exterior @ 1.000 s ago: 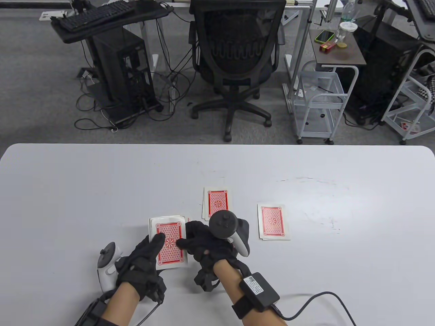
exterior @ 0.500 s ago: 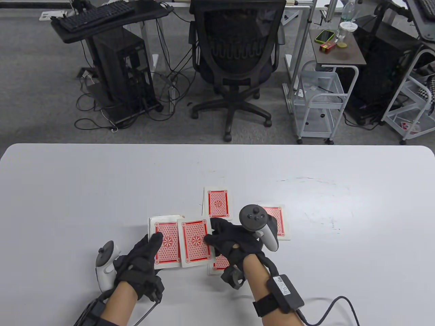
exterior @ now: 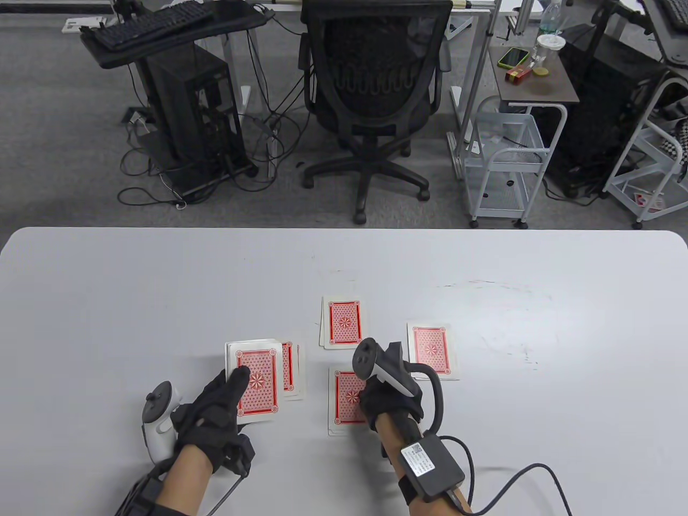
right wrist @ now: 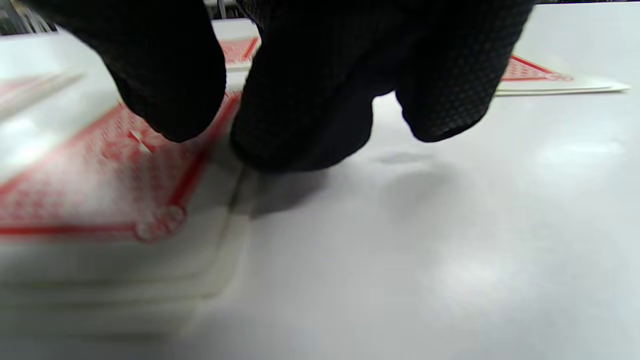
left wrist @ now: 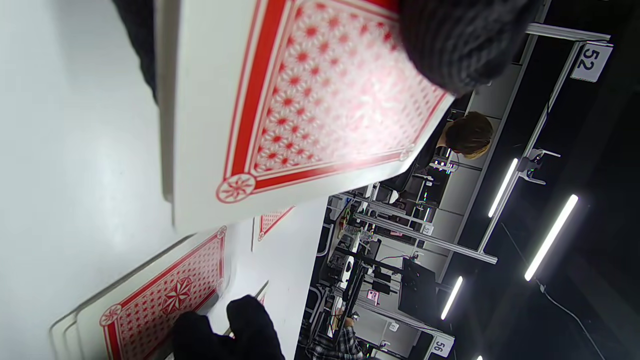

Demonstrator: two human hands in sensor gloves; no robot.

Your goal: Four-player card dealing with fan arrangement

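The left hand (exterior: 215,411) holds the deck (exterior: 253,381) a little above the white tabletop (exterior: 107,301), with the thumb lying across the red back of the top card and the fingers curled under it; a small pile (exterior: 293,371) lies on the tabletop just beside the deck, partly under it. The right hand (exterior: 384,400) rests its bent fingertips (right wrist: 300,115) on the near pile (exterior: 346,400), touching its right edge, and it grips nothing. Two more face-down piles lie farther out, the far pile (exterior: 343,321) in the middle and the right pile (exterior: 431,350) beside the right hand's tracker (exterior: 376,365).
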